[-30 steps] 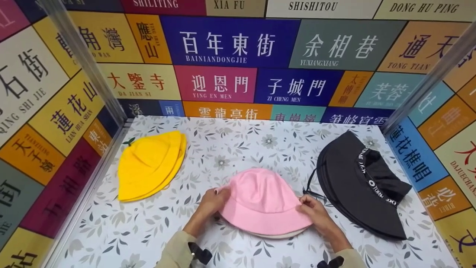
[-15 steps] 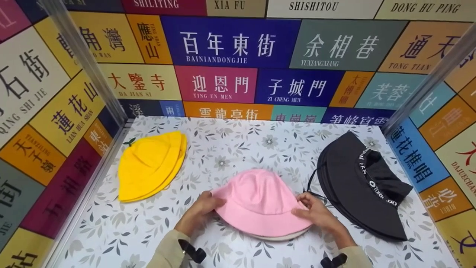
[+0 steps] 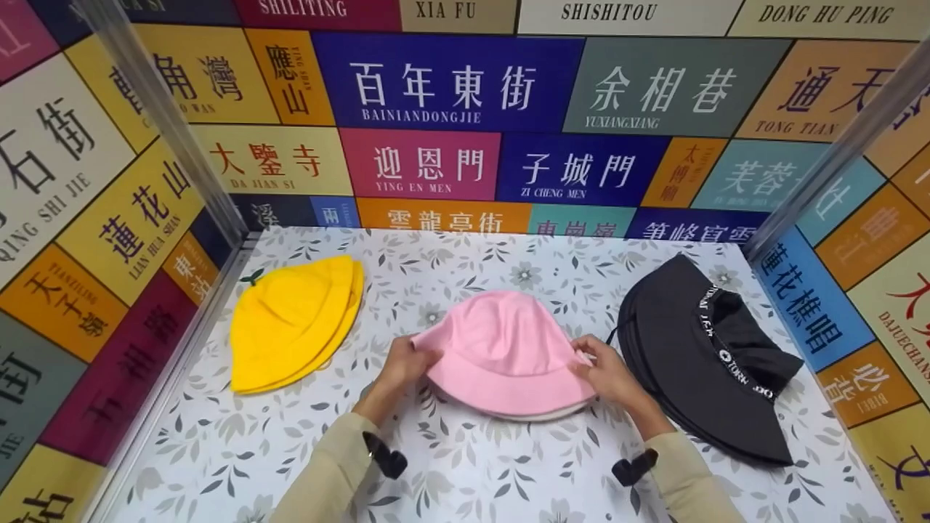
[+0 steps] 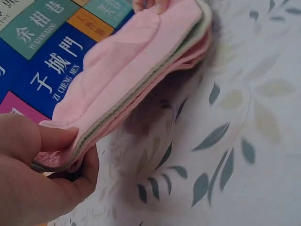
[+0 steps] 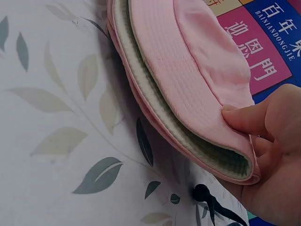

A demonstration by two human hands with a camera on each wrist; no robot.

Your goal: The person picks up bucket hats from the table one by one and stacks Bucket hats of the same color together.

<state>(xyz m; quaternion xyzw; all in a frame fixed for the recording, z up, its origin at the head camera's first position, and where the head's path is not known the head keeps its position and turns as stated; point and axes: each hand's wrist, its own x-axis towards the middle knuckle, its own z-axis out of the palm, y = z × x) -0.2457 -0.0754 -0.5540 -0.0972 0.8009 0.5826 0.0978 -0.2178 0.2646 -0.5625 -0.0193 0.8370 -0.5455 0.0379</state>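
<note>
A pink bucket hat (image 3: 508, 356) with a pale lining is held between both hands at the middle of the table, folded so its brim faces me. My left hand (image 3: 408, 367) pinches the hat's left end, thumb on top and fingers beneath, as the left wrist view shows. At the opposite end my right hand (image 3: 607, 369) pinches the brim in the same way. In the right wrist view the folded brim (image 5: 188, 113) shows its cream inside, and a shadow lies on the tabletop under it.
To the left lies a yellow bucket hat (image 3: 294, 327) with a small green sprout on top. A black bucket hat (image 3: 697, 363) with a lettered band and a cord lies at the right. Sign-printed walls (image 3: 450, 80) enclose the leaf-patterned table (image 3: 465, 269).
Both hands have moved the pink hat away from me, toward the back of the table. A moment before, the left hand shifted outward along the brim. The yellow and black hats stay put.
</note>
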